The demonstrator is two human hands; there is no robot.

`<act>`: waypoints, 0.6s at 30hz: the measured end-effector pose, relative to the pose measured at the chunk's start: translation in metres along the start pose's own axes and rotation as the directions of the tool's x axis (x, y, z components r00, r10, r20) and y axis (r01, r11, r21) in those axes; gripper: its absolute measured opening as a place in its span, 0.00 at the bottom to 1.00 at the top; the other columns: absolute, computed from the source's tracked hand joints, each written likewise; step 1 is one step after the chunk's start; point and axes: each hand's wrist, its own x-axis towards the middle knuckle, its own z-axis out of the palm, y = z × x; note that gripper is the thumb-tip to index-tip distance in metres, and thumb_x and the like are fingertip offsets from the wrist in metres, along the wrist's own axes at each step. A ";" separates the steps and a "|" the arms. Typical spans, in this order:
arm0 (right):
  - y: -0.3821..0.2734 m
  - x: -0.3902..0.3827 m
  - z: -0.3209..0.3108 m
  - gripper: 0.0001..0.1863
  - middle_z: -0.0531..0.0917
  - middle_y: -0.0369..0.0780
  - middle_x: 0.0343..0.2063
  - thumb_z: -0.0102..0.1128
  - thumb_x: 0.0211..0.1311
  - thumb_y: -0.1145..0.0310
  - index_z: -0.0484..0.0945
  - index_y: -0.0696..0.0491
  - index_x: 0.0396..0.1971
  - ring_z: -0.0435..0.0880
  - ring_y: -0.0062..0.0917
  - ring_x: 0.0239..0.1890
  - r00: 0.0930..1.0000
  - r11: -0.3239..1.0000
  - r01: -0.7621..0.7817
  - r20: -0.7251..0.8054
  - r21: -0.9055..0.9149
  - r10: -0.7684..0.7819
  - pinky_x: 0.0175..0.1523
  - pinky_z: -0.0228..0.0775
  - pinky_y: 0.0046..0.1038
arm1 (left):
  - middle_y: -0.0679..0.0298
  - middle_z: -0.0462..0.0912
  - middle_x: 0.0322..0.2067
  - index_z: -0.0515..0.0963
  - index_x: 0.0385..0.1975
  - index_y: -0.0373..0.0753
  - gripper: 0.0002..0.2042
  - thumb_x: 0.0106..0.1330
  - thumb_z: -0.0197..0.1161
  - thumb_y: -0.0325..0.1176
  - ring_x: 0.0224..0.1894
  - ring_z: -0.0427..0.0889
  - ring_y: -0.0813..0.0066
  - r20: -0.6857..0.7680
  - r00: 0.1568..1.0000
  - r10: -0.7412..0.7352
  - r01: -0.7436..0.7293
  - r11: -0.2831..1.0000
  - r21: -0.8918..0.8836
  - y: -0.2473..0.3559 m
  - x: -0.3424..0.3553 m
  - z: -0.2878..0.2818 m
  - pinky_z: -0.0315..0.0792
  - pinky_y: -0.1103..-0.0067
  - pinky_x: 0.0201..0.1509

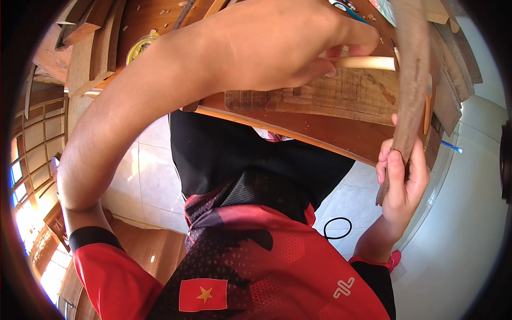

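Note:
My left hand [309,45] reaches across from the left above the bench, its fingers closed on a smooth, pale cream rod [368,63]. The rod's far end is at the side of a long, curved grey-brown wooden strip [413,69]; whether they touch I cannot tell. My right hand [404,173] grips that strip near its lower end, thumb on the near face, and holds it upright at the bench's right side. Under the rod lies a flat wooden board [314,101] with dark stains. My left hand hides part of the rod.
The reddish-brown bench [341,140] has its front edge before my lap. A round yellow item [140,49], a blue-and-white slim object [346,9] and wood chips lie on it. Boards are stacked at left [104,48] and right [450,69]. A black loop [337,228] lies on the tiled floor.

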 end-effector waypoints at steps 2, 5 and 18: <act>0.004 -0.003 0.001 0.23 0.74 0.34 0.27 0.46 0.78 0.68 0.67 0.64 0.66 0.67 0.10 0.21 1.000 0.994 -0.015 -0.017 0.107 0.017 0.26 0.58 0.14 | 0.49 0.85 0.30 0.73 0.41 0.34 0.08 0.64 0.63 0.22 0.35 0.88 0.48 0.049 0.999 0.022 -0.021 1.000 -0.019 0.000 0.005 -0.005 0.80 0.62 0.38; 0.010 -0.007 0.011 0.23 0.74 0.34 0.27 0.46 0.79 0.66 0.68 0.64 0.66 0.66 0.11 0.19 0.996 0.992 -0.083 -0.005 0.097 0.084 0.25 0.58 0.15 | 0.48 0.85 0.30 0.73 0.40 0.32 0.08 0.64 0.63 0.22 0.34 0.88 0.48 0.005 0.998 0.061 -0.061 0.993 0.098 -0.006 0.006 0.011 0.80 0.61 0.37; 0.030 -0.011 0.006 0.26 0.73 0.36 0.26 0.44 0.79 0.63 0.66 0.65 0.67 0.67 0.13 0.18 0.986 0.945 -0.168 0.027 0.281 0.167 0.23 0.58 0.16 | 0.49 0.84 0.27 0.73 0.41 0.32 0.10 0.63 0.65 0.22 0.32 0.88 0.51 0.126 0.991 -0.054 0.013 0.953 0.302 0.005 0.025 0.014 0.81 0.64 0.35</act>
